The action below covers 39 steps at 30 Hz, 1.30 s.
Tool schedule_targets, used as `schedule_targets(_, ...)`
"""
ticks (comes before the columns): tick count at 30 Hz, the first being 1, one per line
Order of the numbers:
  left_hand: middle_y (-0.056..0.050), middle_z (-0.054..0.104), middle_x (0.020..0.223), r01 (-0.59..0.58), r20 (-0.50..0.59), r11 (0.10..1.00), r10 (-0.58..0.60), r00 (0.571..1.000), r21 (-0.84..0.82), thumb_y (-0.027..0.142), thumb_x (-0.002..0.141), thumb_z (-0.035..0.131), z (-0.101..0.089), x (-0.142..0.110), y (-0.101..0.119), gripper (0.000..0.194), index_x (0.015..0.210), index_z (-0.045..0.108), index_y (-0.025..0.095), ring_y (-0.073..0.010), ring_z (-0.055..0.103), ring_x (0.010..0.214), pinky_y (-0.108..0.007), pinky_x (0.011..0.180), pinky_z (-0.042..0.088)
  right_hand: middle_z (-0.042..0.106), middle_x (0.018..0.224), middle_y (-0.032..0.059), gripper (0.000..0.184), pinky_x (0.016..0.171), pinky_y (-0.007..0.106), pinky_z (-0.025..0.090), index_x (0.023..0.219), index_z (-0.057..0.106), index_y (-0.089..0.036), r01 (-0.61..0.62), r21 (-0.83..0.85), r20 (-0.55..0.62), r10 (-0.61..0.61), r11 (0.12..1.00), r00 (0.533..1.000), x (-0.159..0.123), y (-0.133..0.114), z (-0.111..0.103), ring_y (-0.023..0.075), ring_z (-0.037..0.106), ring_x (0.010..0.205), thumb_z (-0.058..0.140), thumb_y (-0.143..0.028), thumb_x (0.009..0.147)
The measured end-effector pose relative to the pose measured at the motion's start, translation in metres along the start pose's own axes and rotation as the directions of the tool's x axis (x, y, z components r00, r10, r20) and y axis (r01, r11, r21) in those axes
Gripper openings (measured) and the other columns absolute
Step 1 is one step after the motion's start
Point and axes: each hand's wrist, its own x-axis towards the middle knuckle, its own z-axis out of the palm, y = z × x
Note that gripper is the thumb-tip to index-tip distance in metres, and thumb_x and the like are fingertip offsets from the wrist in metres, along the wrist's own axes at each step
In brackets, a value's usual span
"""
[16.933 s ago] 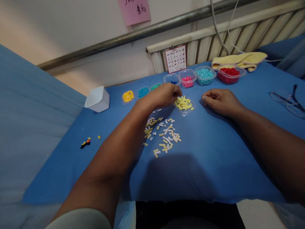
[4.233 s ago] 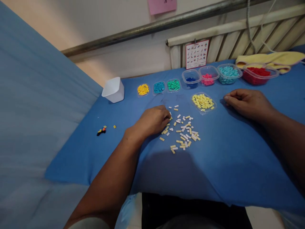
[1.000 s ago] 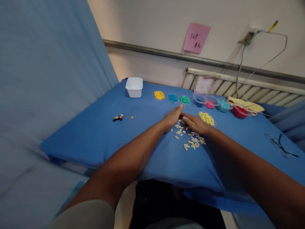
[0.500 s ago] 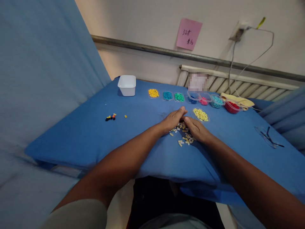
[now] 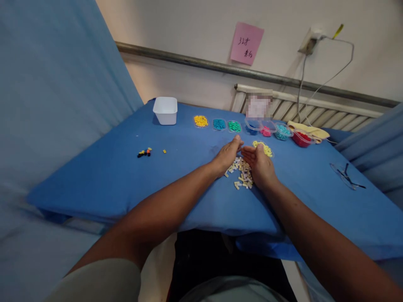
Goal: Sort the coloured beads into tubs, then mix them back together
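Note:
A loose pile of small pale yellow and whitish pieces [image 5: 244, 173] lies on the blue-covered table [image 5: 195, 209]. On its left and far edge rests my left hand [image 5: 228, 156], on its side with the fingers stretched out together. Facing it, my right hand [image 5: 260, 167] stands on edge along the pile's right side, thumb up and fingers extended. The fingertips of both hands almost meet at the far end of the pile. Just beyond my right hand is a clear tub of light yellow pieces [image 5: 266, 149], partly hidden by the thumb.
A white bin [image 5: 165, 110] stands at the back left. Along the back are tubs of yellow [image 5: 200, 121], blue [image 5: 219, 124], green [image 5: 234, 126], pink [image 5: 266, 131] and red pieces [image 5: 301, 138]. A small coloured cluster [image 5: 145, 152] lies left; glasses [image 5: 349, 177] lie right.
My right hand has turned upright and drawn slightly back from the left, uncovering more of the pile. The pieces sit closer together. The whole view has shifted a little.

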Motion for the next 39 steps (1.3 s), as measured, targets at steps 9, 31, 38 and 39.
schedule_targets(9, -0.013, 0.071, 0.158, -0.075, -0.05, 0.994, 0.079, 0.996, 0.078, 0.073, 0.115, 0.026, 0.015, -0.001, -0.006, 0.08, 0.144, 0.073, 0.016, -0.0284, 0.064, 0.151, -0.042, 0.132, 0.045, 0.082, 0.137, 0.0176, 0.094, 0.121, 0.056, 0.056, 0.13, 0.08, -0.018, 0.013, 0.042, -0.135, -0.008, 0.999, 0.991, -0.011, -0.006, 0.028, 0.0344, 0.076, 0.135, 0.024, -0.09, 0.106)
schedule_targets(31, -0.019, 0.075, 0.15, -0.093, -0.255, 0.989, 0.119, 0.96, 0.111, 0.066, 0.118, 0.018, -0.025, 0.009, 0.005, 0.08, 0.139, 0.073, 0.011, -0.0297, 0.074, 0.135, -0.044, 0.117, 0.057, 0.04, 0.184, 0.0214, 0.086, 0.136, 0.081, 0.024, 0.174, 0.051, -0.027, 0.72, -0.504, 0.718, -0.231, 0.477, 0.657, -0.02, -0.025, -0.001, 0.0483, 0.03, 0.173, 0.066, -0.075, 0.104)
schedule_targets(38, -0.016, 0.08, 0.138, -0.149, -0.149, 0.949, 0.196, 0.969, 0.277, 0.07, 0.116, 0.034, -0.034, 0.005, -0.002, 0.072, 0.133, 0.077, 0.014, -0.0292, 0.075, 0.129, -0.045, 0.118, 0.058, 0.07, 0.159, 0.0188, 0.067, 0.126, 0.067, 0.05, 0.157, 0.069, -0.026, 0.636, -0.569, 0.532, -0.357, 0.521, 0.768, 0.036, -0.044, -0.058, 0.0423, 0.065, 0.148, 0.061, -0.069, 0.107)
schedule_targets(39, -0.015, 0.079, 0.14, -0.175, -0.092, 0.926, 0.217, 0.972, 0.336, 0.069, 0.116, 0.035, -0.034, 0.003, -0.002, 0.07, 0.135, 0.076, 0.016, -0.029, 0.073, 0.133, -0.045, 0.121, 0.056, 0.072, 0.155, 0.0213, 0.069, 0.122, 0.067, 0.053, 0.155, 0.07, -0.022, 0.562, -0.639, 0.423, -0.37, 0.525, 0.827, 0.045, -0.042, -0.071, 0.0435, 0.069, 0.142, 0.06, -0.071, 0.107)
